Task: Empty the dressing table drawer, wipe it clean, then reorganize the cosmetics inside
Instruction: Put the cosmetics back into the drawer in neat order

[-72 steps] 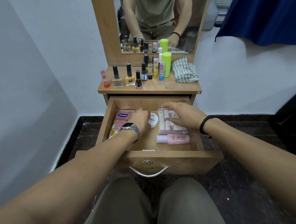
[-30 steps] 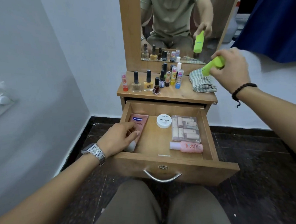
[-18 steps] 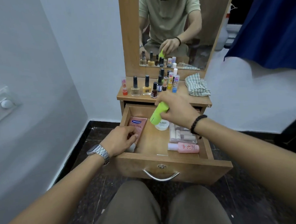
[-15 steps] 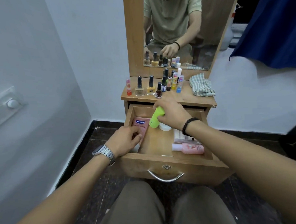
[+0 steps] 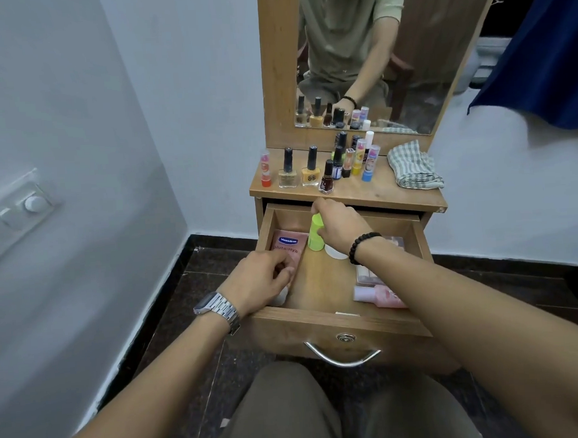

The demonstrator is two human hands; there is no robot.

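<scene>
In the drawer point(image 5: 321, 287), far left: left hand point(image 5: 262, 282), fingers curled down onto the lower end of the pink tube point(image 5: 289, 247), which lies flat along the left wall. Next right: green bottle point(image 5: 316, 233), upright near the back wall, right hand point(image 5: 340, 228) over it, fingers clamped on its top. Risk: bottle is tall and narrow, likely to topple on release and roll onto the tube. Behind the wrist: white jar point(image 5: 335, 252), mostly hidden; the withdrawing forearm could knock it. Right side: clear case point(image 5: 367, 274) and pink bottle point(image 5: 380, 296), partly under the forearm; a low arm could drag either out of line. On the desk point(image 5: 383, 193) above: polish bottles point(image 5: 308, 171) in a close upright row near the front edge; a raised hand could tip one into the drawer. Far right: cloth point(image 5: 413, 165), folded.
</scene>
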